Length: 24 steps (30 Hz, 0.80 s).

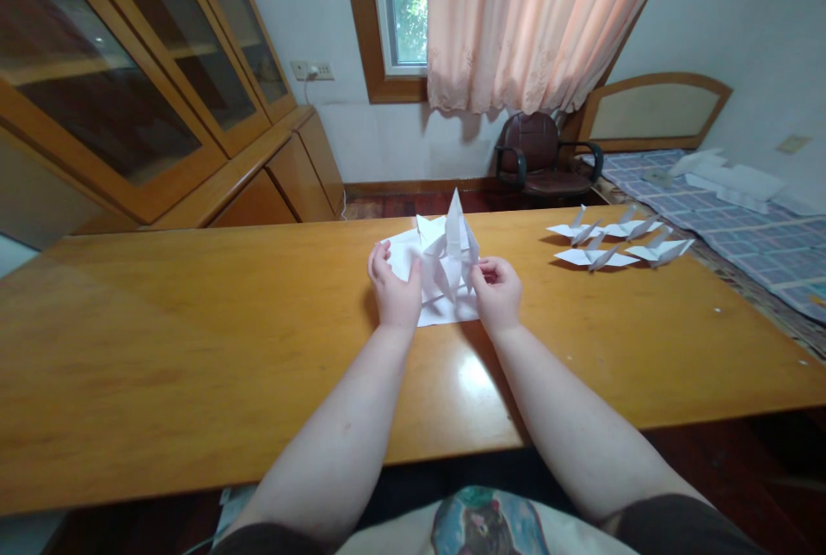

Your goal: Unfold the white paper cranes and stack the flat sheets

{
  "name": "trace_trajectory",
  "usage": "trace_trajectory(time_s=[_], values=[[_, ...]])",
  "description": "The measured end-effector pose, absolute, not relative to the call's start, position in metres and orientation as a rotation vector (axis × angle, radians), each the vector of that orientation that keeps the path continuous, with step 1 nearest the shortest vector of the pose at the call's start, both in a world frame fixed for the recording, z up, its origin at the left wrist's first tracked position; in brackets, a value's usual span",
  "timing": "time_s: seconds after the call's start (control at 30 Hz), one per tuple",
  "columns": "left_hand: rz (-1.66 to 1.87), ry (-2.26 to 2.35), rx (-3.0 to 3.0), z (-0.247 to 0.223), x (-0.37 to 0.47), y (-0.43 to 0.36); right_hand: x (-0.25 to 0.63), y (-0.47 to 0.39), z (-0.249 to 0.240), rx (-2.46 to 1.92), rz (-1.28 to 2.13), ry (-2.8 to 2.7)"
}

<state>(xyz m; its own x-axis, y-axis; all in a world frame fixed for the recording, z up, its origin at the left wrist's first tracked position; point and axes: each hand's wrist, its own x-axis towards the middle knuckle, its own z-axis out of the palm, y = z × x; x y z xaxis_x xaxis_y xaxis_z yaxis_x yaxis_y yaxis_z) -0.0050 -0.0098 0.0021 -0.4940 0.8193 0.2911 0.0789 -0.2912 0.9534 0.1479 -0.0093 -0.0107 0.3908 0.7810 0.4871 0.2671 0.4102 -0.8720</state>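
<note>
A piece of folded white origami paper [454, 249] stands up in the middle of the table, with a tall point at its top and creased flaps at its sides. My left hand [395, 286] is closed around its left side, thumb on the near face and fingers at the back edge. At the right edge my right hand [499, 288] pinches a flap between thumb and fingers. White paper [445, 312] lies flat beneath the folded piece; whether it is a separate sheet I cannot tell.
Several folded paper cranes [597, 257] stand at the table's far right. Small white scraps [718, 310] lie near the right edge of the wooden table [194, 348]. Beyond it are an office chair [542, 155], a bed [742, 228] and a glass-door cabinet [212, 161].
</note>
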Motion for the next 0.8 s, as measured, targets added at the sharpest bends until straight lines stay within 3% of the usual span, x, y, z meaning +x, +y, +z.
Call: trace_trajectory(time_s=[0.07,0.23,0.47,0.8], values=[[1.849,1.485,1.488,0.005,-0.005,-0.021,0.146,-0.013,-0.009,-1.159,0.311,-1.273],[1.454,1.624,2.096,0.011,0.006,-0.034,0.142,-0.019,-0.008,-1.086,0.112,-1.448],[1.309,1.991,2.025,0.013,0.012,-0.027,0.14,-0.025,-0.01,-1.059,-0.016,-1.611],[1.154,1.985,2.046,0.011,0.005,-0.022,0.14,-0.029,-0.01,-1.068,-0.126,-1.73]])
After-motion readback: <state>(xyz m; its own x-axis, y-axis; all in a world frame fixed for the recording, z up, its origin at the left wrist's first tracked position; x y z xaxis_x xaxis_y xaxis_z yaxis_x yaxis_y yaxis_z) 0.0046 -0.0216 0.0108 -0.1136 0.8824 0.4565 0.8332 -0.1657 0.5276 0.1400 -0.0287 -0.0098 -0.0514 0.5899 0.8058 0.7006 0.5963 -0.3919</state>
